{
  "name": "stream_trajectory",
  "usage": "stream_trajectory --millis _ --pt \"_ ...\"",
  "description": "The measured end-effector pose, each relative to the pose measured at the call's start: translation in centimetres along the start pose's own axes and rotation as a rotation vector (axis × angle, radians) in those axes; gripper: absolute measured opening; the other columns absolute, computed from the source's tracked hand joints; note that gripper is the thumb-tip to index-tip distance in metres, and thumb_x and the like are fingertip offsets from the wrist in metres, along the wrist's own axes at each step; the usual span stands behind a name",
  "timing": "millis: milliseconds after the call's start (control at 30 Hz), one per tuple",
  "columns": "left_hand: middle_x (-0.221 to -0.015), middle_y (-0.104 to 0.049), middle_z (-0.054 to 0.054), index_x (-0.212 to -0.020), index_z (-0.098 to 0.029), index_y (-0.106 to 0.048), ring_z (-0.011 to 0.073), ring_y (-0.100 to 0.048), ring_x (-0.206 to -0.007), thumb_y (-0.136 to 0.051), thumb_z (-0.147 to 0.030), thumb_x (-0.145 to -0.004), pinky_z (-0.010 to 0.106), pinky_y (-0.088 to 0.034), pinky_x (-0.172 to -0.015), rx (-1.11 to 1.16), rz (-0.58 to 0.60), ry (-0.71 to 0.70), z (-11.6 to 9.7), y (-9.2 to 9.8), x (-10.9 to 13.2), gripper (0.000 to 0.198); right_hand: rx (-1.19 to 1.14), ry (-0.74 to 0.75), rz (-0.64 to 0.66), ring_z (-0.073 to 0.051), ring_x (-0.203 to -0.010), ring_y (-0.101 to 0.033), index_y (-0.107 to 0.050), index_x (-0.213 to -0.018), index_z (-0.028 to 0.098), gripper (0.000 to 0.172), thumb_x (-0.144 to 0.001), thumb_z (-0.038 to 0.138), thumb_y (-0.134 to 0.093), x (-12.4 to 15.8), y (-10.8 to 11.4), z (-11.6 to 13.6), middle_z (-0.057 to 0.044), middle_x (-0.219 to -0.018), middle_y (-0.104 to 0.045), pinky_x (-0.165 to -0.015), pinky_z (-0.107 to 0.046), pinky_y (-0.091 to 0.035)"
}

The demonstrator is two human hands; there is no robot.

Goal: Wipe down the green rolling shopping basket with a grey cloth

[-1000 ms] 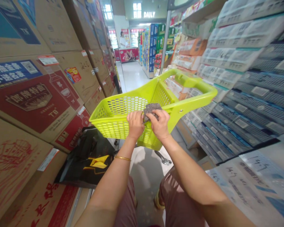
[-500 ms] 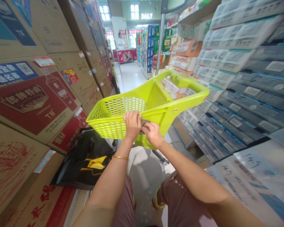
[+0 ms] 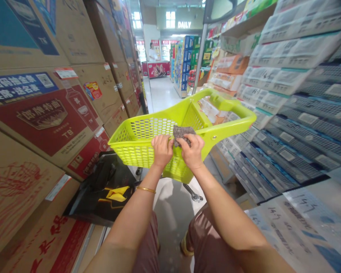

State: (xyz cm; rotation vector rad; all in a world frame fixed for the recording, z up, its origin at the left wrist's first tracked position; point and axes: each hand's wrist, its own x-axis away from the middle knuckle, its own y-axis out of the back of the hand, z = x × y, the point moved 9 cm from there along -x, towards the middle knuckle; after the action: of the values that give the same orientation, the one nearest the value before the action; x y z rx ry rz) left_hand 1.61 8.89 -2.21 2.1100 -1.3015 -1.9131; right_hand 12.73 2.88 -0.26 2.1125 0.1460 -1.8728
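A lime-green shopping basket cart (image 3: 216, 131) with perforated sides stands in front of me, turned so that its handle points right. My left hand (image 3: 162, 151) is closed over the near rim, its fingertips hidden on the inner side. Just right of it, my right hand (image 3: 193, 151) pinches a crumpled grey-brown cloth (image 3: 183, 132) against the same rim. The cloth drapes over the rim, and its left edge comes close to my left thumb; I cannot tell whether they touch.
Cardboard cartons (image 3: 42, 121) are stacked on the left, with a black bag (image 3: 102, 193) at their foot. Packaged goods (image 3: 290, 91) are piled along the right. A metal post (image 3: 199, 57) rises behind the cart. Farther down the aisle stands a person (image 3: 152, 52).
The cloth has come up from the outer side wall onto the rim. My right hand has moved up and right with it, away from my left hand, which stays on the rim.
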Motion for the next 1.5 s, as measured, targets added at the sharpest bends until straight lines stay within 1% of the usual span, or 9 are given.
stream_trajectory --millis 233,433,600,733,833,1067,1267,1367,1500 --pt "-0.085 -0.061 0.008 -0.093 -0.018 -0.058 0.0217 -0.050 -0.084 -0.027 -0.034 -0.094 0.035 -0.033 -0.079 -0.015 -0.001 0.000 0.3 -0.1 0.0 0.035 -0.090 -0.007 0.145 -0.016 -0.102 -0.040 -0.067 -0.094 0.033 0.024 -0.084 0.016 -0.052 2.5 -1.8 0.0 -0.003 -0.102 -0.054 -0.089 -0.031 -0.036" --pt "-0.085 -0.061 0.008 -0.092 -0.018 -0.058 0.0219 -0.050 -0.083 -0.030 -0.034 -0.094 0.036 -0.032 -0.078 0.003 -0.002 0.001 0.1 0.0 -0.1 0.032 -0.160 -0.029 0.292 -0.016 -0.092 -0.042 -0.068 -0.091 0.031 0.025 -0.085 0.015 -0.051 5.0 -3.0 0.9 -0.003 -0.098 -0.057 -0.082 -0.030 -0.036" --pt "-0.085 -0.061 0.008 -0.092 -0.018 -0.058 0.0223 -0.049 -0.083 -0.030 -0.035 -0.094 0.036 -0.032 -0.079 0.018 0.005 0.004 0.2 0.0 -0.1 0.032 -0.171 0.018 0.197 -0.017 -0.095 -0.043 -0.068 -0.090 0.029 0.025 -0.085 0.014 -0.049 3.8 -1.3 1.4 -0.003 -0.098 -0.057 -0.084 -0.030 -0.036" --pt "-0.085 -0.060 0.008 -0.092 -0.018 -0.058 0.0220 -0.049 -0.083 -0.030 -0.037 -0.094 0.035 -0.032 -0.078 0.011 -0.015 -0.014 0.0 0.4 -0.1 0.034 -0.170 -0.064 0.062 -0.017 -0.097 -0.045 -0.068 -0.092 0.029 0.025 -0.085 0.015 -0.047 1.1 0.3 0.2 -0.003 -0.101 -0.055 -0.089 -0.032 -0.036" --pt "-0.084 -0.061 0.007 -0.091 -0.019 -0.058 0.0214 -0.050 -0.083 -0.029 -0.038 -0.094 0.035 -0.032 -0.078 0.003 -0.003 -0.010 -0.1 0.4 -0.1 0.035 -0.133 -0.128 0.041 -0.017 -0.100 -0.044 -0.067 -0.092 0.028 0.025 -0.085 0.015 -0.048 0.1 0.2 -0.6 -0.004 -0.103 -0.053 -0.091 -0.033 -0.036" --pt "-0.087 -0.061 0.008 -0.093 -0.019 -0.058 0.0221 -0.051 -0.086 -0.031 -0.037 -0.093 0.035 -0.033 -0.080 0.025 0.018 0.009 0.7 0.2 -0.4 0.032 -0.116 -0.086 0.212 -0.017 -0.098 -0.043 -0.069 -0.091 0.031 0.024 -0.085 0.016 -0.051 3.1 -2.5 0.1 -0.004 -0.099 -0.057 -0.088 -0.031 -0.036" --pt "-0.088 -0.062 0.009 -0.092 -0.019 -0.059 0.0229 -0.052 -0.088 -0.032 -0.042 -0.093 0.037 -0.034 -0.083 0.041 0.016 0.056 1.6 0.4 -0.3 0.035 -0.155 0.107 0.430 -0.017 -0.100 -0.042 -0.067 -0.097 0.029 0.022 -0.086 0.017 -0.051 5.6 -2.8 2.4 -0.003 -0.102 -0.059 -0.085 -0.029 -0.036" --pt "-0.088 -0.063 0.010 -0.094 -0.018 -0.060 0.0236 -0.052 -0.091 -0.034 -0.041 -0.093 0.039 -0.032 -0.089 -0.008 0.005 0.092 1.1 1.0 -0.3 0.035 -0.162 0.057 0.369 -0.017 -0.102 -0.042 -0.067 -0.098 0.028 0.027 -0.084 0.013 -0.049 4.6 -1.6 2.0 -0.004 -0.103 -0.057 -0.086 -0.030 -0.036" --pt "-0.108 -0.061 0.013 -0.108 -0.016 -0.056 0.0249 -0.048 -0.109 -0.032 -0.036 -0.093 0.042 -0.024 -0.101 -0.024 -0.079 0.119 -0.9 2.4 -0.8 0.034 -0.177 -0.081 0.158 -0.019 -0.103 -0.043 -0.067 -0.097 0.027 0.030 -0.082 0.011 -0.048 1.7 0.7 0.2 -0.005 -0.107 -0.054 -0.090 -0.034 -0.035"
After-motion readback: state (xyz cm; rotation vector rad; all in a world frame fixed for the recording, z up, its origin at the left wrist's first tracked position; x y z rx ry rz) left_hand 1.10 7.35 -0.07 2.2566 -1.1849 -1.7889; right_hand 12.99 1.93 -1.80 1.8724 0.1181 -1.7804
